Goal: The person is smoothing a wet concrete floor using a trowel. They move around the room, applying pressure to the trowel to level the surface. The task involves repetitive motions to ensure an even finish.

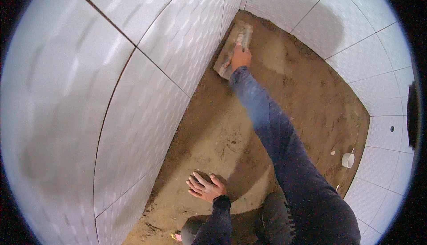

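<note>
My right hand (241, 58) reaches out to the far corner, closed around the handle of a plastering trowel (245, 29). The trowel's flat, mortar-smeared blade lies low over the brown sandy floor (307, 102), close along the left wall. Whether the whole blade touches the floor I cannot tell. Nearer to me, my left hand (205, 189) rests palm down on the sandy surface with its fingers spread, holding nothing.
White textured tiles cover the left wall (133, 94) and the far and right wall (356, 58). A short white pipe end (348, 160) sticks up at the right, near a small pale chip (332, 153). A small pink item (178, 236) lies by my knee.
</note>
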Demonstrator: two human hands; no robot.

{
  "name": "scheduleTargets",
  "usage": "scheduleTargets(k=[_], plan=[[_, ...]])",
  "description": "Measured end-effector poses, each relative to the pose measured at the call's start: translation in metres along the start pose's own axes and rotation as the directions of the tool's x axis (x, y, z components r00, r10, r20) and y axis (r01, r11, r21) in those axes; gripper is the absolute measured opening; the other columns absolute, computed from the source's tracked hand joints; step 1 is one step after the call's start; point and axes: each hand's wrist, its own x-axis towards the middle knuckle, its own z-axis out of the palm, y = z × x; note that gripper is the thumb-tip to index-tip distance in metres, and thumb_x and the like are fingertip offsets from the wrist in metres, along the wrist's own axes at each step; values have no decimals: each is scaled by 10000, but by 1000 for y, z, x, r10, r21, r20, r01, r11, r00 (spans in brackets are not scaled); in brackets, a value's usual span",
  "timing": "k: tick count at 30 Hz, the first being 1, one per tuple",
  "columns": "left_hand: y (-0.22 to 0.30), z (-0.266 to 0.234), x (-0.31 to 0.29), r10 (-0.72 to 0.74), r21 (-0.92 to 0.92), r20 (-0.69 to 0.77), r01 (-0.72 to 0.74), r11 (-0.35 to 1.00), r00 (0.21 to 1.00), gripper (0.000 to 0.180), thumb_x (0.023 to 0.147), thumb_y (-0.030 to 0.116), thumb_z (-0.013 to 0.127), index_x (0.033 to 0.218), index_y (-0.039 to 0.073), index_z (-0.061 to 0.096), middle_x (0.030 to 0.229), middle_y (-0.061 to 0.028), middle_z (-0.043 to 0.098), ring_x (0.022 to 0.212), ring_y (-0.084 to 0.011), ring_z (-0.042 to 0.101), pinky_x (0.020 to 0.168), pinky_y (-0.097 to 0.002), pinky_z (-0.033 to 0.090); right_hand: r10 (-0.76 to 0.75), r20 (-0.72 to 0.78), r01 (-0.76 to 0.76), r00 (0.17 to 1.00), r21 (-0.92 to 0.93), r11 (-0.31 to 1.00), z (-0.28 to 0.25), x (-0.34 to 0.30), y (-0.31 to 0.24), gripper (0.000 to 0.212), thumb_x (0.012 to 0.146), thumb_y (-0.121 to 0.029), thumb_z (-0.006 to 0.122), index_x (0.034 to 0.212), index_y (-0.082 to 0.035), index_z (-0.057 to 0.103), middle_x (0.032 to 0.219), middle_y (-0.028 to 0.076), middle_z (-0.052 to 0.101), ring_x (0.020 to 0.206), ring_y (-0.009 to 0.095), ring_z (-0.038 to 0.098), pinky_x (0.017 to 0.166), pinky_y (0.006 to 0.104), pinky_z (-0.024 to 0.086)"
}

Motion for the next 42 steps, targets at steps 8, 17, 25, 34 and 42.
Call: scheduleTargets(k=[8, 17, 25, 34, 42], plan=[[-1, 6, -2, 11, 10, 27, -11, 1000, 1000, 655, 988, 540, 341, 1475, 105, 398, 1508, -174, 376, 1437, -361, 280, 1156, -570, 178, 69, 269, -184, 961, 429, 884, -5, 62, -37, 314, 941, -272, 493, 908, 34, 554, 609, 141, 534, 456, 252, 521, 398, 443, 432], [3, 4, -1, 27, 24, 1, -27, 999, 1000, 650, 994, 539, 321, 1446, 85, 432, 1473, -187, 412, 1423, -376, 302, 1153, -577, 187, 245, 296, -351, 923, 388, 852, -30, 54, -80, 284, 958, -242, 470, 940, 26, 563, 661, 137, 551, 486, 246, 536, 421, 435, 468], [-2, 5, -1, 33, 71, 48, -36, 997, 998, 637, 989, 526, 356, 1471, 113, 397, 1508, -167, 377, 1432, -356, 297, 1160, -561, 191, -259, 443, 414, 858, -300, 859, -24, 72, -1, 416, 1021, -262, 333, 997, 73, 578, 777, 187, 655, 618, 285, 676, 565, 440, 548], [-16, 8, -9, 50, -12, -41, -51, 999, 998, 640, 969, 513, 402, 1465, 110, 415, 1492, -170, 403, 1428, -366, 301, 1148, -570, 190, 171, 406, -216, 898, 67, 974, -37, -183, 10, 483, 984, -373, 481, 966, 107, 527, 657, 168, 567, 468, 289, 581, 416, 429, 492], [-136, -54, -29, 243, -582, 395, 37, 812, 886, 505, 916, 423, 561, 1358, 178, 552, 1414, -146, 502, 1355, -346, 414, 1150, -527, 227, 364, 492, -444, 790, 51, 895, -60, -376, 21, 629, 984, -429, 452, 1293, 119, 470, 1109, 277, 599, 632, 301, 634, 603, 436, 544]])
